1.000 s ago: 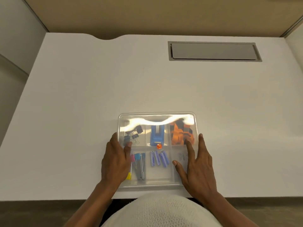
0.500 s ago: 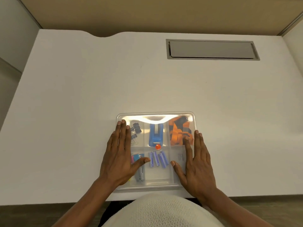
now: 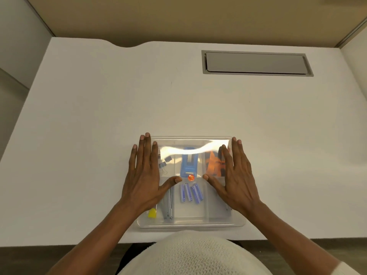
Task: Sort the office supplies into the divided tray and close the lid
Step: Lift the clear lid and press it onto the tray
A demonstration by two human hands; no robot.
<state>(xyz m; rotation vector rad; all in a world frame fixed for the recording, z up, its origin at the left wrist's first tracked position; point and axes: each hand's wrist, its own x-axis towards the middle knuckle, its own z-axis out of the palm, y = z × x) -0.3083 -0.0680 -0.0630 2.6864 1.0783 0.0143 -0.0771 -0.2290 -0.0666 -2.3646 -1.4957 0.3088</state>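
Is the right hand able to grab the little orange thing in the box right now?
Probably not. The small orange piece sits inside the tray under the clear lid, and the right hand lies flat on that lid, as does the left hand. The lid would have to come off first.

A white desk [image 3: 99, 120] carries a clear lidded tray [image 3: 190, 222] at its near edge; a grey hatch [image 3: 256, 63] sits flush at far right

A cream-white, nubbly knit top [image 3: 190, 257] covers the person's torso, its cuff just showing at the lower right, while both forearms and hands are bare, without rings or watch.
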